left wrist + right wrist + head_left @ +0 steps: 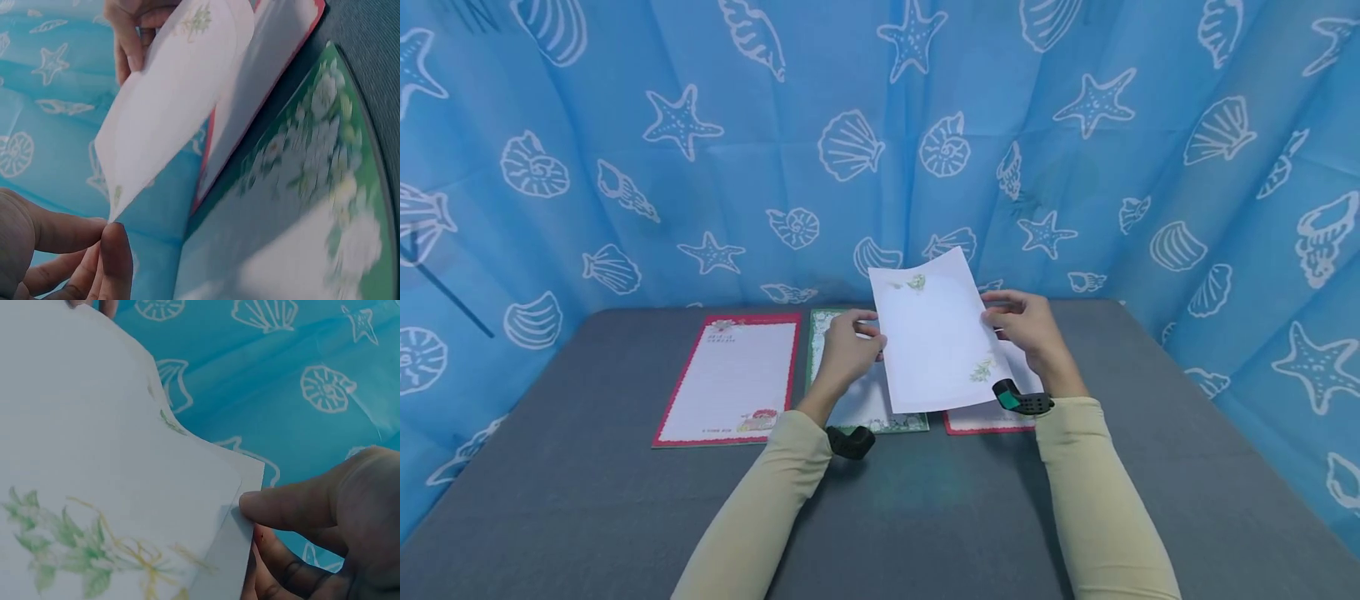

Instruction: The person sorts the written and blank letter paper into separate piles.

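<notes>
A white sheet of paper (936, 333) with small green leaf prints is held up above the table, slightly bent. My left hand (850, 352) pinches its left edge between thumb and fingertips, as the left wrist view shows at the paper's corner. On the opposite edge, my right hand (1028, 329) pinches the sheet, with the thumb on the printed face and fingers behind. In the right wrist view, the leaf print (81, 550) has a yellow ribbon. Below the sheet lie a green-bordered floral sheet (281, 206) and a red-bordered sheet (981, 421), both partly covered from above.
Another red-bordered sheet (737, 379) lies flat at the left of the grey table (910, 517). Behind the table hangs a blue curtain (730, 175) with white shells and starfish. Each wrist wears a black camera mount (852, 443).
</notes>
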{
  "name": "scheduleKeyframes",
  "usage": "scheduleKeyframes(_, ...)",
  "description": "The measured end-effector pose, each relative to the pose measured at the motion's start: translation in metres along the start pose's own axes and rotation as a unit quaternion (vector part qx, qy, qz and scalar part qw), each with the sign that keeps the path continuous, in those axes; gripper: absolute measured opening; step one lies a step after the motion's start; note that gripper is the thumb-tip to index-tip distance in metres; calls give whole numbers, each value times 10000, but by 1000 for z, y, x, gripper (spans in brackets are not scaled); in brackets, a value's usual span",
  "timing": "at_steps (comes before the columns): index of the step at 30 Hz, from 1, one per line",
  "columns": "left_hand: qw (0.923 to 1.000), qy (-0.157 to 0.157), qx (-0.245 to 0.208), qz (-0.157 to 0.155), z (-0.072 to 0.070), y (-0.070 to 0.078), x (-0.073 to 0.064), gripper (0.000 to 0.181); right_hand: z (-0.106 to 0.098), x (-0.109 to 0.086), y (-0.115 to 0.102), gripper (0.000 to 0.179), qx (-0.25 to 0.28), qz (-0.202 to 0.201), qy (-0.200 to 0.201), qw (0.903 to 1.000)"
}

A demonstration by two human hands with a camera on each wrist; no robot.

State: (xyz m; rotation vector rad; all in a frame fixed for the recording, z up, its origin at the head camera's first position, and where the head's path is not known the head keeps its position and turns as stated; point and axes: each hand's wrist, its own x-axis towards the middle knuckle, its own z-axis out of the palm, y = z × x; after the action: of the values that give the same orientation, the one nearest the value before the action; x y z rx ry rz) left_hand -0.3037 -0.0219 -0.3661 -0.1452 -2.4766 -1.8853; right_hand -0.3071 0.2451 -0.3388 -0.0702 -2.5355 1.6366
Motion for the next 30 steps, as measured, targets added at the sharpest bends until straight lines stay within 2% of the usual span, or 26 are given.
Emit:
scheduleKeyframes(5, 9999, -2, -19, -119, 17, 0, 2, 40, -9, 2, 6, 40, 186, 346, 89, 9992)
scheduleKeyframes(10, 9998, 68, -66, -189, 32, 1, 3, 40, -15, 9, 21, 38, 388, 618, 378, 9966)
scheduleKeyframes(12, 9997, 91, -79, -222, 38, 2, 3, 40, -18, 23, 43, 36, 398, 679, 536, 9955)
scheduleKeyframes(15, 9995, 129, -97, -269, 46, 5, 3, 41, -22, 45, 77, 35, 140, 644, 752, 9950)
scheduleKeyframes(17, 9993, 149, -102, -329, 50, 6, 3, 41, -24, 53, 89, 34, 60, 713, 907, 9933)
scheduleKeyframes(19, 9989, 191, -90, -413, 54, 7, 3, 41, -24, 44, 76, 35, -5, 802, 893, 9928)
scheduleKeyframes(22, 9982, 269, -20, -526, 60, 8, 2, 41, -23, 18, 40, 39, 47, 1061, 846, 9907)
scheduleKeyframes(24, 9979, 332, 70, -551, 62, 8, 2, 41, -22, 5, 23, 40, 42, 1185, 830, 9895)
scheduleKeyframes(26, 9977, 374, 139, -545, 64, 7, 2, 41, -22, 0, 17, 40, 24, 1259, 906, 9879)
scheduleKeyframes(30, 9973, 393, 265, -553, 66, 4, 3, 42, -22, 2, 19, 40, -19, 1349, 968, 9861)
